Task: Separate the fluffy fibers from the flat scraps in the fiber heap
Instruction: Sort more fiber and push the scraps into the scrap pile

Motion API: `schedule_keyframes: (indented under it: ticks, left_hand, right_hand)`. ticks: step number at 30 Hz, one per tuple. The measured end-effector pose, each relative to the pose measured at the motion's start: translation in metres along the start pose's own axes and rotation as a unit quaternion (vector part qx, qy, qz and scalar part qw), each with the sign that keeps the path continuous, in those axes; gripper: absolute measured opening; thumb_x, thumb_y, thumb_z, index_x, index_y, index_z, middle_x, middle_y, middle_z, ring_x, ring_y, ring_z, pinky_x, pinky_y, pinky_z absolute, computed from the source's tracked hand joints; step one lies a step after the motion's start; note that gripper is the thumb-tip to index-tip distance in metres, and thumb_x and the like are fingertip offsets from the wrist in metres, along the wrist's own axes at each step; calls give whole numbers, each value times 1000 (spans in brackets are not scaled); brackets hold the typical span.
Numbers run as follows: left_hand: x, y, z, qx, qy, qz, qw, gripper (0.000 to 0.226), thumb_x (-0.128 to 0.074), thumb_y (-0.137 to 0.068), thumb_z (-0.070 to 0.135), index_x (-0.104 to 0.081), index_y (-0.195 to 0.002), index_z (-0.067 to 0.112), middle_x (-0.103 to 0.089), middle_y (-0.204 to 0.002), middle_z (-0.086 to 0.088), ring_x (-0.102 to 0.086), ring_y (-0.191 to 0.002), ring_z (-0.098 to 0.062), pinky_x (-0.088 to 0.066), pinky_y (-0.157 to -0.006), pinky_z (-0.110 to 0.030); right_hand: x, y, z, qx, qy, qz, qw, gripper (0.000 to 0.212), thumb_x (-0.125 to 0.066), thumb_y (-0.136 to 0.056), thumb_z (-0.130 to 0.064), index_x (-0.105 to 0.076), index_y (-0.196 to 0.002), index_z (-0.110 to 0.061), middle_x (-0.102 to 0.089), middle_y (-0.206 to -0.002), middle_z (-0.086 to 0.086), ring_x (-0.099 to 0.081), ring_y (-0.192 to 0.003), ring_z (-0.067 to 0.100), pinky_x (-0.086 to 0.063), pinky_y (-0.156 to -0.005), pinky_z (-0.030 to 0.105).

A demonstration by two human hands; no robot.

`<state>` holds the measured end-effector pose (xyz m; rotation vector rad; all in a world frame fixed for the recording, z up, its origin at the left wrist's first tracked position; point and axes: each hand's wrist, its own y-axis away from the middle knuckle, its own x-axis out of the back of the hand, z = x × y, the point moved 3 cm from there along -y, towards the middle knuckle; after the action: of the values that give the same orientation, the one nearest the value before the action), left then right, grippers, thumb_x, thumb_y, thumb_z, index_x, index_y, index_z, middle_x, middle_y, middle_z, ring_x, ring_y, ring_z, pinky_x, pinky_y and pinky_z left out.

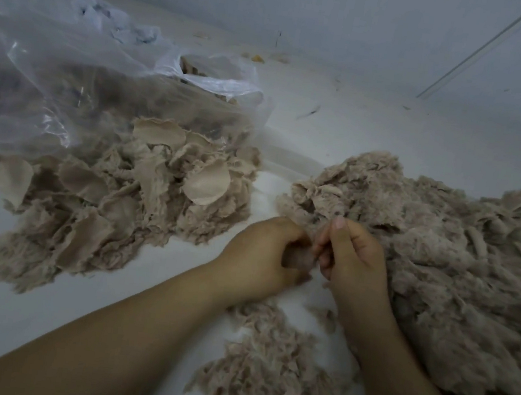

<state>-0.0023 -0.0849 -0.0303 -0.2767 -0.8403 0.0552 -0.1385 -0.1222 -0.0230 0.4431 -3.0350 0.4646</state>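
A big heap of beige-grey fluffy fiber [434,268] covers the right side of the white surface. On the left lies a pile of flat, pale scraps [128,194] mixed with fluff. A smaller patch of loose fiber [267,372] lies near the bottom, between my forearms. My left hand [261,256] and my right hand [352,254] meet at the heap's near-left edge. Both grip one small tuft of fiber [300,259] between them, fingers curled round it. Part of the tuft is hidden inside my fingers.
A large clear plastic bag [70,75] lies at the back left, holding more brownish material, its mouth beside the scrap pile. A wall [340,16] runs along the back, with small bits of debris at its foot. White floor [342,132] shows between the piles.
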Motion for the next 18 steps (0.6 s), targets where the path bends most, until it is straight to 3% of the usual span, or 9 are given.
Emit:
schedule_keyframes:
  ticks: [2,4,7,11,15,18]
  left_hand:
    - [-2,0,3,-40,-51,15,998,17,-67,-84,11,-70,-101,10,-62,-99,-2,-58,-90,-18,-48,-78,-34]
    - [-1,3,4,-57,-39,63,996,14,-60,-85,1,-70,-94,5,-65,-93,-6,-59,-86,-21,-47,-76,-34]
    - [2,8,2,-15,115,117,986,12,-59,-90,-1,-63,-83,6,-62,-70,1,-59,-64,-13,-46,-62,-25]
    - [6,10,1,73,373,150,913,19,-50,-97,-2,-62,-87,8,-60,-59,-15,-59,-51,-22,-49,-50,-29]
    - [10,11,-3,101,483,177,851,18,-45,-99,-3,-57,-88,5,-60,-59,-8,-54,-47,-20,-46,-47,-28]
    - [8,10,-5,131,525,158,826,16,-44,-99,-3,-54,-90,3,-60,-65,-18,-55,-48,-22,-45,-46,-29]
  right_hand:
    - [2,-3,4,-20,-1,5,1000,36,-39,-105,-21,-61,-79,-7,-52,-62,17,-44,-51,12,-38,-48,21]
    - [-1,-4,10,-46,27,-18,998,34,-37,-106,-22,-65,-89,-14,-60,-63,14,-49,-49,11,-41,-50,23]
    - [-6,-4,15,-52,145,-51,987,39,-33,-106,-31,-67,-93,-19,-58,-51,0,-53,-48,12,-45,-51,29]
    - [-5,-3,15,-52,200,-33,978,45,-33,-104,-41,-66,-85,-17,-65,-68,8,-63,-61,22,-54,-54,39]
    - [-5,-2,13,-80,134,-26,987,30,-39,-103,-37,-67,-94,-32,-71,-82,-4,-69,-64,12,-55,-53,26]
    - [-7,-3,15,-69,99,-55,991,23,-55,-99,-18,-65,-94,-38,-71,-86,-17,-70,-81,5,-57,-65,22]
